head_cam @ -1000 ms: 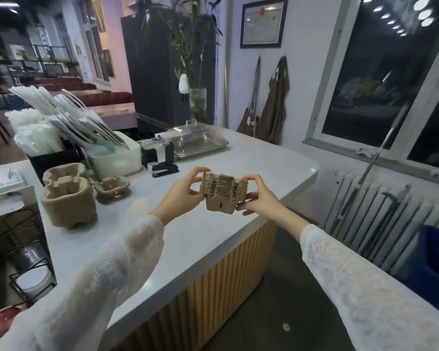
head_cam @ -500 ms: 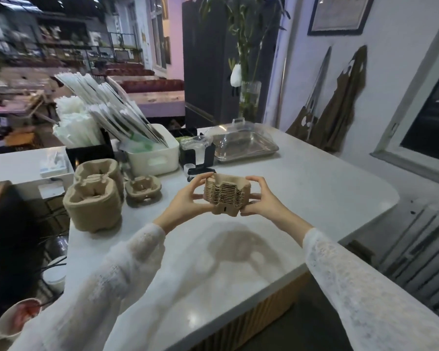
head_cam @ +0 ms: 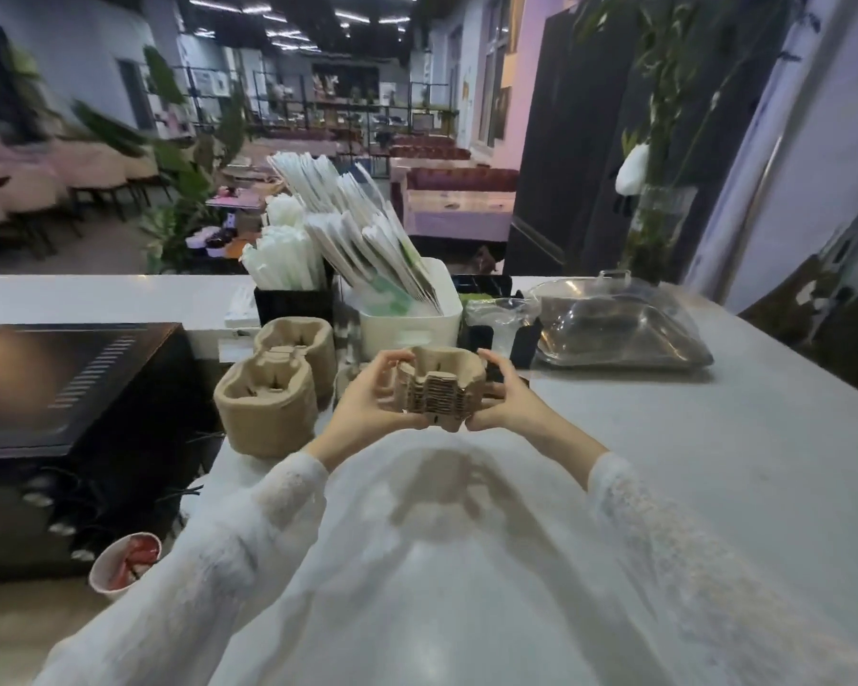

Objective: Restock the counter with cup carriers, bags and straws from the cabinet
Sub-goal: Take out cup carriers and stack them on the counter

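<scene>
From left to right: tall carrier stack [head_cam: 267, 403] on the worktop [head_cam: 714, 438]; just right of it, my left hand [head_cam: 367, 406] and right hand [head_cam: 508, 403], fingers clamped on the small carrier stack [head_cam: 439, 388], now brought nearer it. I judge set-down is next.

Pretty dim indoor shot overall, lit mostly by strip lights [head_cam: 288, 42] on the dark ceiling way at the back. The pale worktop [head_cam: 714, 438] picks up a soft sheen near the bottom centre, no harsh glare though. There's a brownish, fuzzy shadow [head_cam: 447, 492] on it right under the raised hands, so the light comes from above. Wide-angle lens, so straight lines bow hard at the edges (the right-hand wall leans in badly). The chairs [head_cam: 45, 185] on the left are smeared with motion blur, and the sleeves [head_cam: 248, 552] up close look soft. The middle is the sharpest part, still a bit grainy.
</scene>
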Demonstrator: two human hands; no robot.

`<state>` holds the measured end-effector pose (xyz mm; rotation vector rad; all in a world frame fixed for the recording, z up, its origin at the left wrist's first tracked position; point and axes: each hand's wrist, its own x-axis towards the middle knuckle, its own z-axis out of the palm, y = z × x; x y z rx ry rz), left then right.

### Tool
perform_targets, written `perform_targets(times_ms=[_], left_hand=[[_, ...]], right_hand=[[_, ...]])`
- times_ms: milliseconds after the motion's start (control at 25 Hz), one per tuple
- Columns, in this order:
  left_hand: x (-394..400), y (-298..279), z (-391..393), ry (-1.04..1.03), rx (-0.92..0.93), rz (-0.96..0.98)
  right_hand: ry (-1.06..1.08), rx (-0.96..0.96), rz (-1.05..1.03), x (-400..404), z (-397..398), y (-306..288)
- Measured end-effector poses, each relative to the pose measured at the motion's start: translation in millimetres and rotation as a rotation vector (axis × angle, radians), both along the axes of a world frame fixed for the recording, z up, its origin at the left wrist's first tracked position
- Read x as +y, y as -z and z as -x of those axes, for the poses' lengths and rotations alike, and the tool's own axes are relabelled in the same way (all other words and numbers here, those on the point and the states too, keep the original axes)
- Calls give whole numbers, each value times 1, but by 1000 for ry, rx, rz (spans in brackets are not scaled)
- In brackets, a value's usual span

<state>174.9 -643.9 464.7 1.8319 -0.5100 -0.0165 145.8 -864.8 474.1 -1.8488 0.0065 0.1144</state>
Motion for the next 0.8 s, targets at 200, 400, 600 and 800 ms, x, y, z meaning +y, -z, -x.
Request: perform_targets(times_ms=[200,400,600,800], left_hand=[[-3,1,-27,-176,-9,-30],[3,1,-41,-253,-40,-80],[9,0,-58,-264,-37,-61],[12,1,-76,-139,-114,-202]], right_hand=[[-188,28,-71,-6,-63,1],[-168,193,-338,10,-99,8],[-137,253,-428,21,-125,14],[-64,310,-358,18,-144,20]])
